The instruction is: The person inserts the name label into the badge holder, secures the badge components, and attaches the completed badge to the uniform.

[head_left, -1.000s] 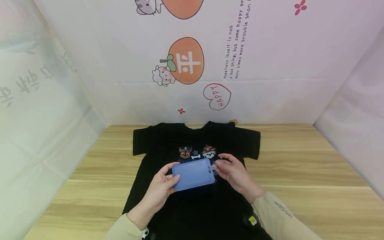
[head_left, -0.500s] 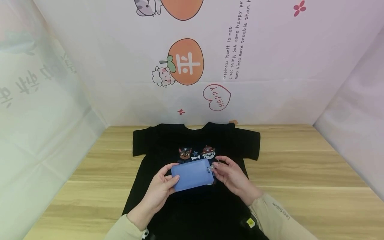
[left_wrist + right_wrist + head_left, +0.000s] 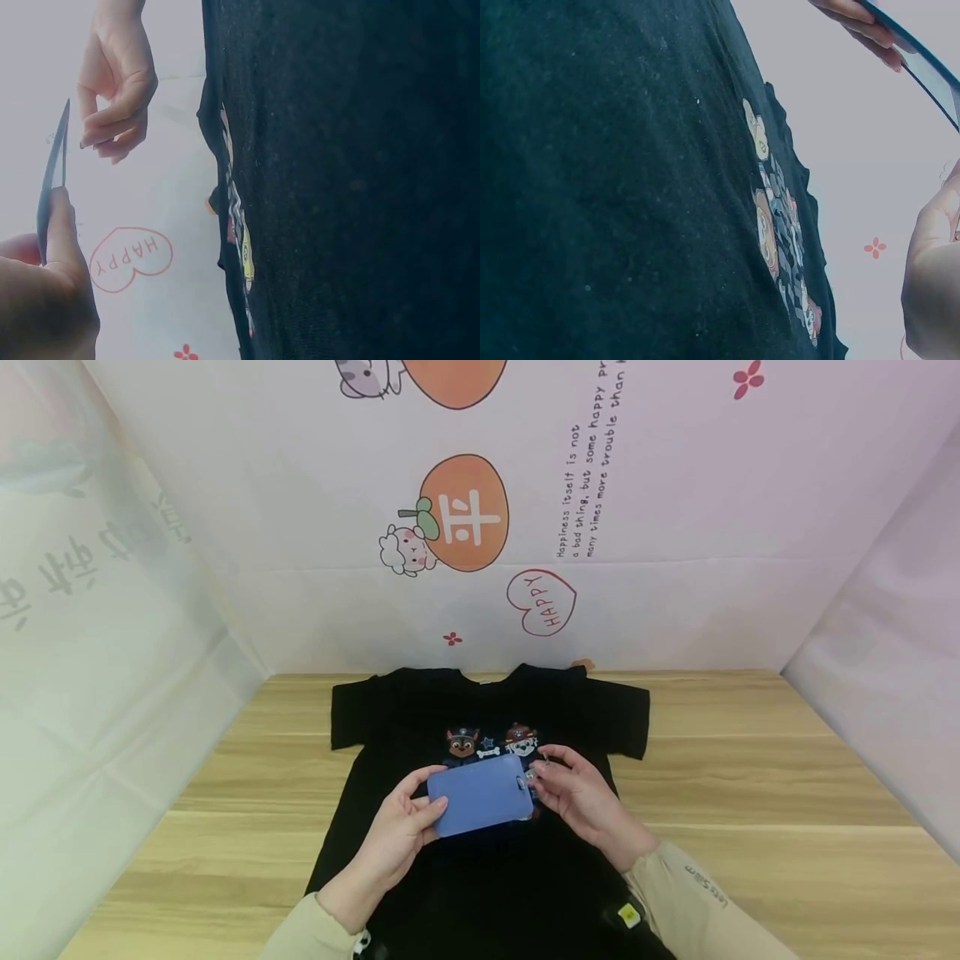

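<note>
A blue card holder (image 3: 480, 797) with a slot at its right end is held above the black T-shirt (image 3: 487, 885). My left hand (image 3: 397, 831) grips its left end, thumb on the near face and fingers behind. At the slot, my right hand (image 3: 581, 797) pinches a small shiny clip (image 3: 532, 775); whether it passes through the slot is too small to tell. From the left wrist view the holder (image 3: 51, 180) appears edge-on, its two layers slightly apart. In the right wrist view, the right hand (image 3: 937, 285) is partly cut off.
The T-shirt lies spread on a wooden table (image 3: 750, 793), with cartoon dogs (image 3: 491, 742) printed on its chest. A white printed backdrop (image 3: 660, 527) rises behind the table, and pale side sheets (image 3: 112, 635) hang at left and right.
My right hand has moved slightly left, bringing the clip closer against the holder's slot. The left hand and holder have shifted barely, a touch to the left.
</note>
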Demonstrator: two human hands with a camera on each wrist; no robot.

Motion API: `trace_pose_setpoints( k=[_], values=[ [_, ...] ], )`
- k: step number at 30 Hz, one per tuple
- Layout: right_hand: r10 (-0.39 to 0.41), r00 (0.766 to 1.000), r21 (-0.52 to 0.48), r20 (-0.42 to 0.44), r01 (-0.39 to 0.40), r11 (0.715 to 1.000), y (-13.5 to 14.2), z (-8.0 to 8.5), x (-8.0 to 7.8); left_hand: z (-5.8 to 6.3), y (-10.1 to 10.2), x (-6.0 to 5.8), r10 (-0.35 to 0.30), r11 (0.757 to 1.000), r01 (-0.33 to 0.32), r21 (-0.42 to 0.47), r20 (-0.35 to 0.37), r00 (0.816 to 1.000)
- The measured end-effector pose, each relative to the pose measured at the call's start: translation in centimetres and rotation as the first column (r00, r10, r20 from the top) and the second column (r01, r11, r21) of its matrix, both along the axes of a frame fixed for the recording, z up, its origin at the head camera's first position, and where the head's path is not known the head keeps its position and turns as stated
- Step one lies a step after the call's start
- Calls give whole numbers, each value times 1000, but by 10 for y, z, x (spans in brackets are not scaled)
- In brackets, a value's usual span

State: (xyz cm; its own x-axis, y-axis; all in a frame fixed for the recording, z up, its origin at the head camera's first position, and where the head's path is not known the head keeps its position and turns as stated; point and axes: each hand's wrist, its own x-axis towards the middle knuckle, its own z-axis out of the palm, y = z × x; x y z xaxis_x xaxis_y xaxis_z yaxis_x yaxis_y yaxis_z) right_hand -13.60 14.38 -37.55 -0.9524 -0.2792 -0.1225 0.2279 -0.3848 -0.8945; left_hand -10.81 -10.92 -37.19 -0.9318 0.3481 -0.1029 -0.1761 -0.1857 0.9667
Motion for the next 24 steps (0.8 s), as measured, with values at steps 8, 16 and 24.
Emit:
trace_pose_setpoints(
  k=[8,16,24],
  values=[
    [31,999,-19,-23,-31,999,1,5,3,0,0,0,-20,1000,20,2,6,1000],
    [66,994,-14,-89,-68,998,1,16,6,-2,2,-2,-36,999,36,-26,29,999],
    [104,988,-16,-115,-107,994,-2,28,7,-3,2,-3,-57,997,60,-50,53,997]
  ],
)
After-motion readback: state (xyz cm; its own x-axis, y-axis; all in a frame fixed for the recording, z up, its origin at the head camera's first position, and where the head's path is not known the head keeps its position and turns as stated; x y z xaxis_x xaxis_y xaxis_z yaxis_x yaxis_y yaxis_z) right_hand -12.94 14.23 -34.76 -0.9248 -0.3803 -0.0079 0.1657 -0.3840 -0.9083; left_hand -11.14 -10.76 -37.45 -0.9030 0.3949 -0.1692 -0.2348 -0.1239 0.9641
